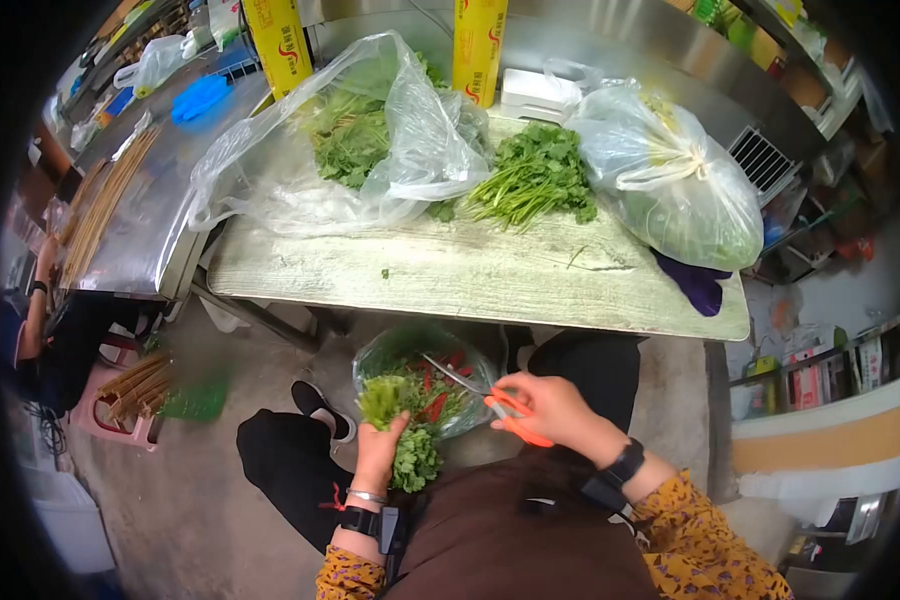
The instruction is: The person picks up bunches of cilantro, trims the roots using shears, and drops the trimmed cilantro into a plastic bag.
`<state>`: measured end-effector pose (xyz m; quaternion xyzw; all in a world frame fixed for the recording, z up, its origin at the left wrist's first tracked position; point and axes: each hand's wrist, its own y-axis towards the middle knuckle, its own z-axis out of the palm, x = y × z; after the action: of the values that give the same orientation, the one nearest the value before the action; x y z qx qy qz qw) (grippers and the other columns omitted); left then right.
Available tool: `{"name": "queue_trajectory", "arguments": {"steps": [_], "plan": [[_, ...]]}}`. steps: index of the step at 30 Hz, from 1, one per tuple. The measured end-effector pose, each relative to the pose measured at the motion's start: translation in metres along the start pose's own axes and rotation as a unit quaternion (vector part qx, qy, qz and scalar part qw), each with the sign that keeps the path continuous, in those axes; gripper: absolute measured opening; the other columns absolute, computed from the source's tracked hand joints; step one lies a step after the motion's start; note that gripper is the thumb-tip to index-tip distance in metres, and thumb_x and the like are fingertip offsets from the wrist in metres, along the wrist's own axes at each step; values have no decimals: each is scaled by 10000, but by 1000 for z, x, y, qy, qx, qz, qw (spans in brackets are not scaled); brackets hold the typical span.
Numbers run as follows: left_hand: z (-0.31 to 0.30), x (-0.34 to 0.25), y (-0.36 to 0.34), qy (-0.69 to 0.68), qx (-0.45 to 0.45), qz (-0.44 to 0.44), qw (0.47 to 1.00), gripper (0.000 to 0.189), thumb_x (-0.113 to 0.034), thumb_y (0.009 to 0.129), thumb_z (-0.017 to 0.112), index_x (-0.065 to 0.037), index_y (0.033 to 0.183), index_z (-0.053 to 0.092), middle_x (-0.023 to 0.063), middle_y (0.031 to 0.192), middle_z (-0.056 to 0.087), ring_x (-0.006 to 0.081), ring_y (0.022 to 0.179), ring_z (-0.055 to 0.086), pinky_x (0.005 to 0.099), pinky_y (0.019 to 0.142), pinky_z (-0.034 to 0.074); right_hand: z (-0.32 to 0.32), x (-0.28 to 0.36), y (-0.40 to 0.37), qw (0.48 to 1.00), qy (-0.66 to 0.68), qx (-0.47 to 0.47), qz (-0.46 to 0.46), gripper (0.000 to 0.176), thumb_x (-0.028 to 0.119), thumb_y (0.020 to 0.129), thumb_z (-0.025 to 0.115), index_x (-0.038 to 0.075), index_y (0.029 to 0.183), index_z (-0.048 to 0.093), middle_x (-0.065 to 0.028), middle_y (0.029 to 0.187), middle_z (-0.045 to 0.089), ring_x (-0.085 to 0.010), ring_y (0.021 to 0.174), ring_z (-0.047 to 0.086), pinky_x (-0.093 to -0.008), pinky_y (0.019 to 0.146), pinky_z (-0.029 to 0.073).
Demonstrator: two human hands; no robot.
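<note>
**Pale worn table above, greens and scissors held low over the lap**

Concrete floor and a pale, scuffed table (490,275) fill most of the view, with a steel counter (160,210) against the table's left end; on the table lie a large clear bag of greens (370,130), slumped open, a knotted bag (670,180) at the right, and between them a loose heap of herbs (535,175); two yellow boxes (480,45) stand along the back; a purple cloth (695,285) hangs at the front right corner, under the knotted bag; thin skewers (105,200) lie along the counter, and another person's arm (38,300) shows at the far left.

Below the table's front edge, between the seated person's knees, sits a bag-lined tub (390,345) holding green and red scraps; just at its near rim the left hand (380,450) is closed round a bunch of leafy greens (400,420), fingers wrapped about the stems, paler stem ends toward the tub and the leaves bushing out on the near side; the right hand (550,410) has its fingers clamped on the orange loops of the scissors (470,390), blades pointing left toward the stem ends; whether the blades are parted is too fine to tell.

The bunch looks light, limp and easily bruised, and loose stems would likely slip apart; the stems just behind the leaves seem the place to grip, firmly but without crushing; the scissors are stiff and hard, best taken by the loops.
</note>
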<state>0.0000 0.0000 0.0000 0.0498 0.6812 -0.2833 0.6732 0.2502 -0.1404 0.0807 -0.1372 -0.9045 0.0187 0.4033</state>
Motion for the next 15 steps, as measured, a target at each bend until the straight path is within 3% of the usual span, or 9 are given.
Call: {"name": "queue_trajectory", "arguments": {"steps": [1,2,3,5,8,10,12,14,15], "plan": [[-5,-8,2,-101,-11,-89,991,269,-111,832,679,-13,1076,622,50,919,655,151,782,623,294,699,515,-9,14,-4,996,6,-79,-40,530,387,683,813,125,1081,582,-94,757,652,-271,700,665,-370,612,516],[-12,-9,6,-114,-13,-96,989,263,-124,835,675,2,1059,620,57,897,656,157,775,629,294,682,525,-23,22,-6,989,-38,-138,-41,492,363,691,809,120,1052,579,-98,759,648,-289,698,658,-374,603,512],[36,11,-6,-179,2,-120,976,263,-124,835,675,2,1059,620,57,897,656,157,775,629,294,682,525,-81,28,-33,974,-155,-166,-22,456,339,698,805,116,1023,576,-103,761,645,-307,696,652,-378,594,508],[18,-1,-2,-278,23,-166,946,270,-185,858,666,-24,1066,608,77,933,663,194,825,649,342,732,543,-102,33,-20,949,-209,-236,-12,398,272,720,782,102,1015,576,-121,770,638,-332,710,643,-391,601,506],[13,-18,8,-395,42,-211,893,252,-167,851,683,-34,1054,616,62,922,662,202,848,647,351,766,543,-134,1,3,933,-261,-246,-30,364,177,729,742,69,1040,586,-165,830,633,-346,764,632,-414,662,503],[17,-4,18,-416,13,-189,889,240,-164,850,688,-44,1044,615,57,923,661,202,854,647,353,767,544,-144,2,10,932,-283,-225,-30,368,153,722,737,56,1045,591,-176,866,631,-351,784,625,-416,674,500],[24,0,23,-428,-34,-159,889,224,-158,843,705,-63,1026,617,45,928,660,200,853,646,360,766,546,-148,12,8,863,-426,-255,-93,359,126,721,724,37,1047,603,-167,997,625,-336,890,610,-405,749,497],[27,2,24,-436,-53,-145,886,228,-162,842,709,-62,1023,615,43,942,658,198,855,645,363,764,546,-106,59,10,883,-337,-274,-180,371,125,712,723,28,1050,605,-149,1094,604,-327,999,581,-399,835,479],[29,4,25,-430,-61,-136,891,232,-165,840,713,-61,1021,613,42,956,656,196,856,644,367,762,546,-67,84,10,962,-161,-190,-113,443,164,691,738,34,1091,598,-148,1104,602,-343,1057,559,-411,907,449]]}}
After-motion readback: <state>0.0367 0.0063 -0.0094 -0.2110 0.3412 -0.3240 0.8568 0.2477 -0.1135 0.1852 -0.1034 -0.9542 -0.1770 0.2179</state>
